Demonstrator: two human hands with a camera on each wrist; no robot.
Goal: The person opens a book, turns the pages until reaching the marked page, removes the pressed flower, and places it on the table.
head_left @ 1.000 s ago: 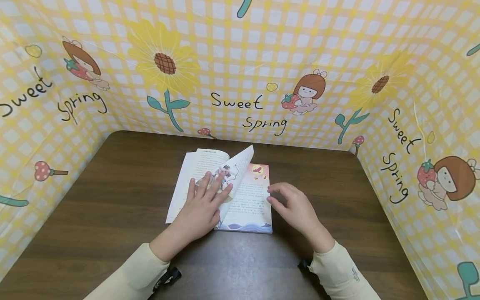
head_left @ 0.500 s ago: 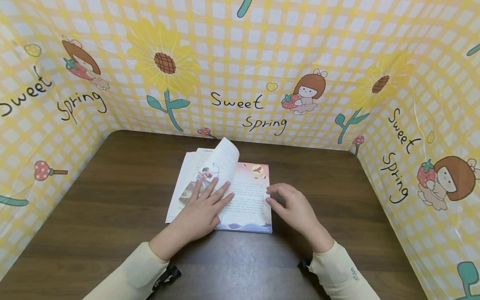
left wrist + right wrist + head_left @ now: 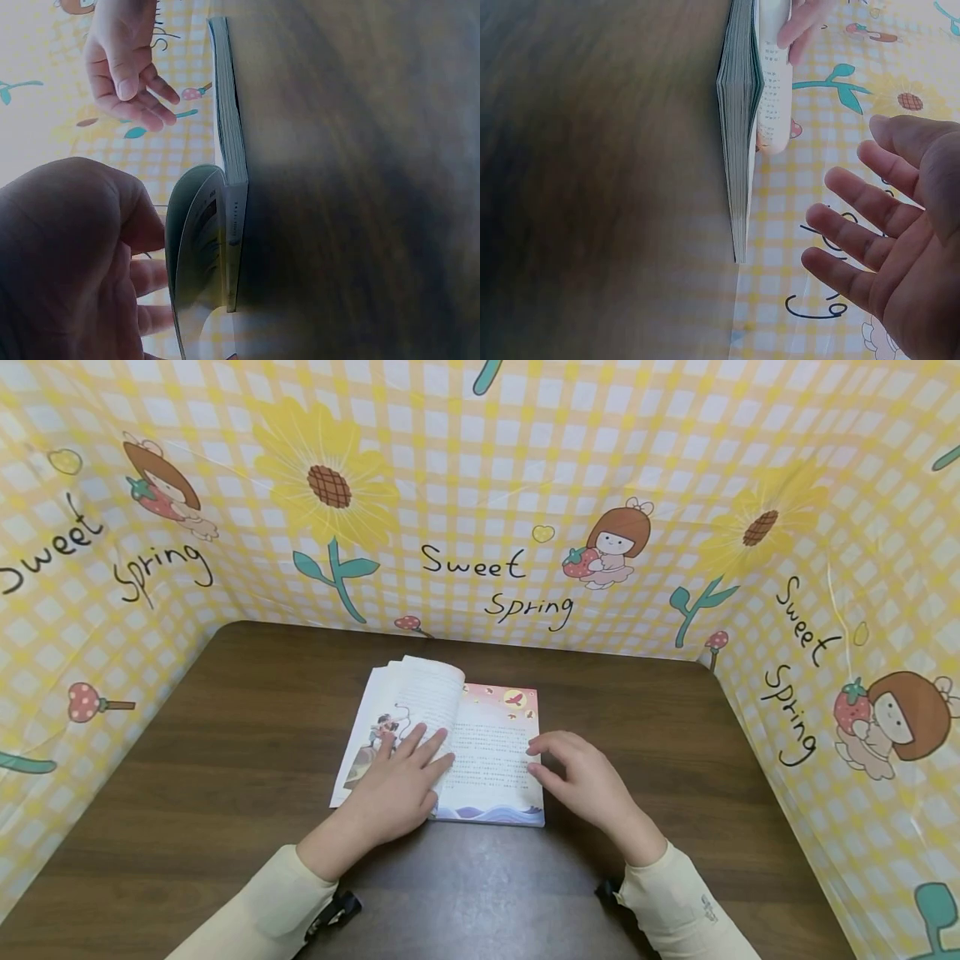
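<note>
An open book (image 3: 491, 760) lies on the brown table, its thick stack of pages to the right and a few turned pages to the left. The left page carries a drawing of an archer. My left hand (image 3: 393, 789) rests with spread fingers on that left page, near the spine. In the left wrist view the turned pages (image 3: 196, 240) bow up beside the fingers. My right hand (image 3: 588, 781) hovers at the right page's outer edge, fingers slightly bent. Seen in the right wrist view, it stands apart from the page block (image 3: 739, 127) and holds nothing.
The dark wood table (image 3: 225, 752) surrounds the book on all sides. A yellow checked cloth (image 3: 480, 485) with sunflowers and cartoon figures walls in the back and both sides. A black strap (image 3: 333, 917) sits at the left wrist.
The lifted page with the archer drawing has swung over to the left and now lies on the left side. The left hand has shifted slightly; the right hand has barely moved.
</note>
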